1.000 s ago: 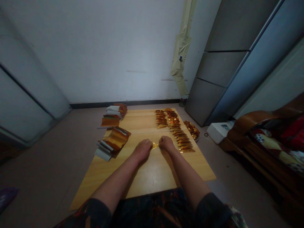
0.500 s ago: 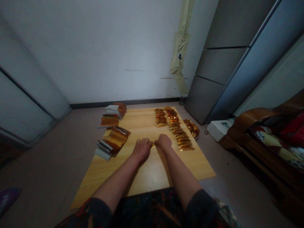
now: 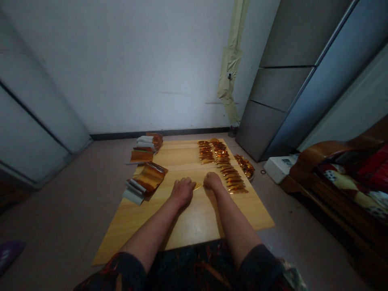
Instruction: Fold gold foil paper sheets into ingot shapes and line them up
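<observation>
Both my hands rest low over the middle of the wooden board. My left hand has its fingers closed on the left end of a small piece of gold foil paper. At the other end of that piece is my right hand, its fingers curled in against it. Only a thin shiny strip of the foil shows between the hands; my fingers hide the rest. To the right lie rows of folded gold foil pieces, overlapping one another. Left of my hands sits a stack of gold foil sheets with pale backing.
The wooden board lies low on the floor. More foil sheets lie at its far left. Past its right edge is a container of gold pieces. A white box, a wooden seat and a fridge stand right.
My right hand has moved a little to the right, away from my left. More of the foil strip shows between them. The view has tilted slightly.
</observation>
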Motion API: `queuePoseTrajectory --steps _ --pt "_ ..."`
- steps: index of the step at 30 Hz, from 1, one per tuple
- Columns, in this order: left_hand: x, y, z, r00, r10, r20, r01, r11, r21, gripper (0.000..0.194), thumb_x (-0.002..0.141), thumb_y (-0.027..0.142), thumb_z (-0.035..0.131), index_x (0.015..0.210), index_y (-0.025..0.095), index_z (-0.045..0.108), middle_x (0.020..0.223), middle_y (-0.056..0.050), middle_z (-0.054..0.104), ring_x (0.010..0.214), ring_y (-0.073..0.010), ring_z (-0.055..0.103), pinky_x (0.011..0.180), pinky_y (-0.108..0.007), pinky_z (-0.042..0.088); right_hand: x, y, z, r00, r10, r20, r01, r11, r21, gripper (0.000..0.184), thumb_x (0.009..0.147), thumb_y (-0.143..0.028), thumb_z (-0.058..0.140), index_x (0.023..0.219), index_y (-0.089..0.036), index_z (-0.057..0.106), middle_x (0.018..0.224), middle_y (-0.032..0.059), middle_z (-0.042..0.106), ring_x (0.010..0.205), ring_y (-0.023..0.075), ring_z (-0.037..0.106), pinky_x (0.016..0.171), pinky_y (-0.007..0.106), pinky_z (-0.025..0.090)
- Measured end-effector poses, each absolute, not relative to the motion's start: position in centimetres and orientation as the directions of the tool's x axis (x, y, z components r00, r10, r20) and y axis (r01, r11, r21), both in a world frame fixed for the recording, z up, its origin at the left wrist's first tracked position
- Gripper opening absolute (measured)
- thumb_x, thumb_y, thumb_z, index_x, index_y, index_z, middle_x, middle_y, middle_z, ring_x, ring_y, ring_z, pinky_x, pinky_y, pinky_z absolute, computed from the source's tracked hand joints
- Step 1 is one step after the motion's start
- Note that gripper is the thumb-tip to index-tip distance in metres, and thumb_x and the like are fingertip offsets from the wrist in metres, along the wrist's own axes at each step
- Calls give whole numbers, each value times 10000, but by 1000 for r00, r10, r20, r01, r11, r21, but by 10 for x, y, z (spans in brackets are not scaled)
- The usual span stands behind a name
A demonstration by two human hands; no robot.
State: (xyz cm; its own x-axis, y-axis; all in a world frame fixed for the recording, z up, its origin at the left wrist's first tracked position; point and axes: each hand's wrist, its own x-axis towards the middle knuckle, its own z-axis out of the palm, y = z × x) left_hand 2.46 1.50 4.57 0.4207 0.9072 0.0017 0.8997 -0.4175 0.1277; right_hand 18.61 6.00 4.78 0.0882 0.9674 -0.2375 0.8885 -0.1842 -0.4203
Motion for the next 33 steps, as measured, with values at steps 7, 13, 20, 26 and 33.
queuePoseTrajectory --steps 7,13,20,26,33 --pt "22 19 44 394 919 -18 902 -383 200 276 877 342 492 1106 288 636 1051 -62 605 1037 -242 531 833 -372 380 205 48 43 -67 980 -189 834 -49 -549 371 737 -85 608 1064 -222 718 1080 -4 716 966 120 644 774 152 448" --pt "19 20 42 384 923 10 891 -373 257 272 871 318 489 1095 298 642 1040 -43 614 1034 -225 537 835 -356 369 199 37 44 -146 982 -119 880 74 -468 287 812 -207 578 1054 -267 721 1118 8 666 1014 150 600 794 190 414" --pt "22 18 36 364 929 62 903 -369 220 300 931 325 420 1124 268 643 1016 -61 621 1001 -223 545 798 -350 366 189 27 48 -109 988 -105 909 56 -413 258 850 -261 528 1041 -277 700 1078 3 649 938 143 597 709 207 370" --pt "25 14 23 360 923 137 917 -377 130 336 972 310 362 1136 220 641 1004 -93 611 963 -238 528 783 -361 372 183 23 38 -58 998 -7 881 48 -471 218 847 -295 548 1014 -264 685 1022 0 658 886 140 588 695 223 349" --pt "21 13 14 307 918 252 933 -343 111 255 960 254 416 916 167 652 935 -93 614 923 -231 532 776 -351 388 163 23 31 -33 998 49 885 52 -462 164 848 -308 568 958 -233 662 956 11 663 807 142 578 637 241 300"
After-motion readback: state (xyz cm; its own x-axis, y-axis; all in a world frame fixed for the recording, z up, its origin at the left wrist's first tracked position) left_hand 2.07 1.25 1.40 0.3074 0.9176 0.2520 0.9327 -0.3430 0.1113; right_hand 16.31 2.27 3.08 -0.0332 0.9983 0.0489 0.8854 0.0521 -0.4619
